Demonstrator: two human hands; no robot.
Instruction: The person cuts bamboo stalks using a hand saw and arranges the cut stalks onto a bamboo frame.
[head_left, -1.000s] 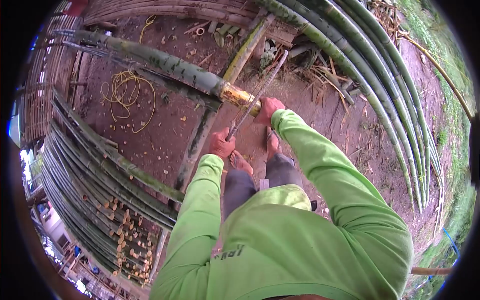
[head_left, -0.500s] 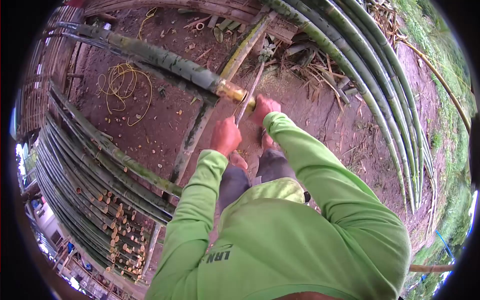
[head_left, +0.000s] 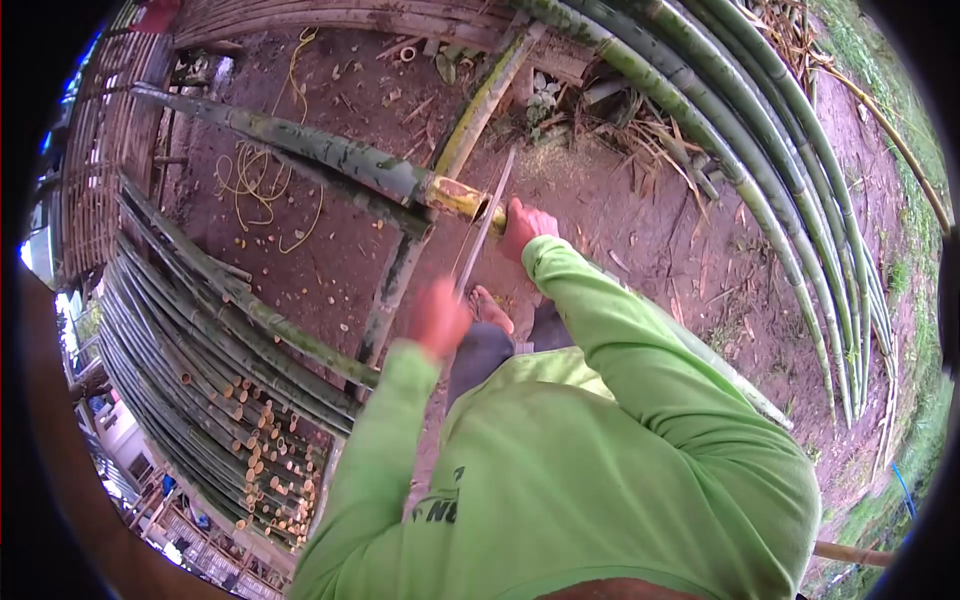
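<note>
My left hand [head_left: 438, 318] is blurred by motion and closed around the near end of a long, narrow saw [head_left: 496, 193]. The blade slants away from me across the pale, peeled end of a green bamboo pole [head_left: 335, 150]. My right hand [head_left: 525, 228] is closed on the yellowish bamboo just right of the blade. Left of the blade, the pole rests over a slanting bamboo support [head_left: 478, 105]. Another length of bamboo [head_left: 735, 378] shows along the outer side of my right forearm; whether it joins the held end is hidden.
Long green bamboo poles [head_left: 760, 150] lie at the right. A stack of cut poles [head_left: 215, 390] stands at the lower left. Yellow cord [head_left: 250, 185] is looped on the dirt at the left. Bamboo scraps [head_left: 650, 140] lie beyond my right hand. My foot [head_left: 490, 308] is below the blade.
My left hand has drawn the saw back toward my body. My right hand remains at the bamboo end. More of the bamboo beside my right forearm shows now, and the view has shifted slightly.
</note>
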